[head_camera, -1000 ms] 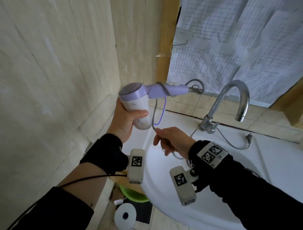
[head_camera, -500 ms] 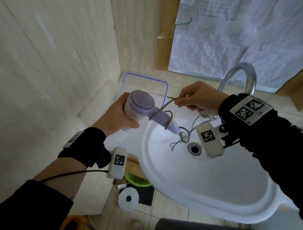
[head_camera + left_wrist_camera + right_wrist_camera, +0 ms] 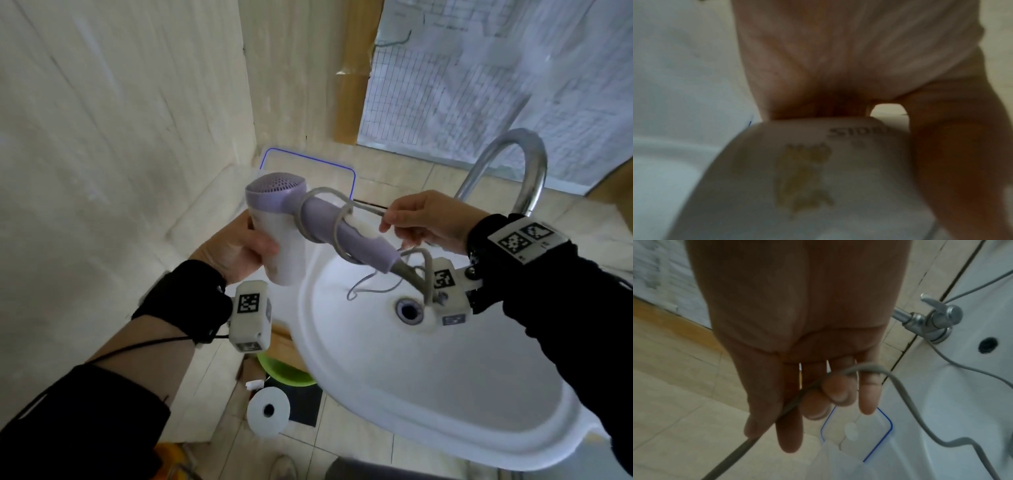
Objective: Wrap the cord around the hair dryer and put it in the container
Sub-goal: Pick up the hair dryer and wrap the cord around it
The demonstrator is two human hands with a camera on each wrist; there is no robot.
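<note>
A lilac and white hair dryer (image 3: 274, 212) is held above the left rim of the sink. My left hand (image 3: 239, 251) grips its white barrel (image 3: 818, 186), with the lilac handle (image 3: 346, 236) pointing right and down. A grey cord (image 3: 329, 198) loops around the handle a couple of times. My right hand (image 3: 424, 222) pinches the cord (image 3: 857, 369) just right of the handle, thumb and fingers curled round it. The slack cord (image 3: 920, 418) trails down into the basin. A clear container with a blue rim (image 3: 342, 171) stands behind the dryer by the wall; its blue rim (image 3: 884, 436) also shows in the right wrist view.
The white sink (image 3: 394, 394) fills the lower right, with a drain (image 3: 409, 310) and a curved metal tap (image 3: 534, 164) behind my right hand. The tiled wall is close on the left. Below on the floor are a green bowl (image 3: 284, 375) and a paper roll (image 3: 269, 409).
The dryer has swung from handle-up to handle pointing right and down. My right hand has carried the cord up and round the handle, adding a loop, and now pulls it to the right.
</note>
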